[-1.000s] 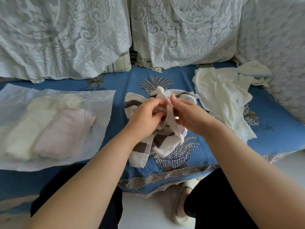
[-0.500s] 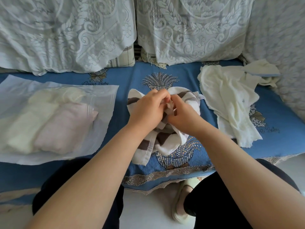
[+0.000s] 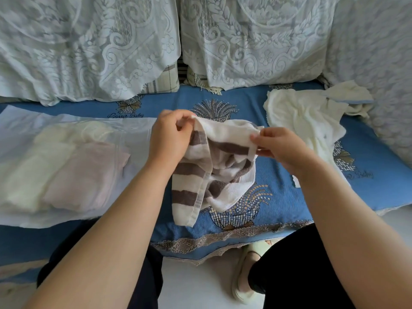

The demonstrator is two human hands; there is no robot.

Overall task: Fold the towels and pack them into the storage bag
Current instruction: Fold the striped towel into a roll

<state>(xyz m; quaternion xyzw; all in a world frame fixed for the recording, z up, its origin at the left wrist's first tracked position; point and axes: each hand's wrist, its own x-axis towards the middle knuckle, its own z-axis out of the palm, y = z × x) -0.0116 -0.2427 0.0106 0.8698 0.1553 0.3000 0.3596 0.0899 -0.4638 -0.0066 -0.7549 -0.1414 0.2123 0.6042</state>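
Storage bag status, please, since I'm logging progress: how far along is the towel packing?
Done: the storage bag already holds folded pale towels. In hand: left hand and right hand pinch the striped towel, unfolded. Left: the cream towels heaped on the right of the sofa.

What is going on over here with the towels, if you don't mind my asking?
A person is folding towels on a blue sofa cover. The left hand and right hand each pinch the top edge of a striped towel, holding it up. A storage bag with folded towels lies to the left; a cream towel waits on the right.
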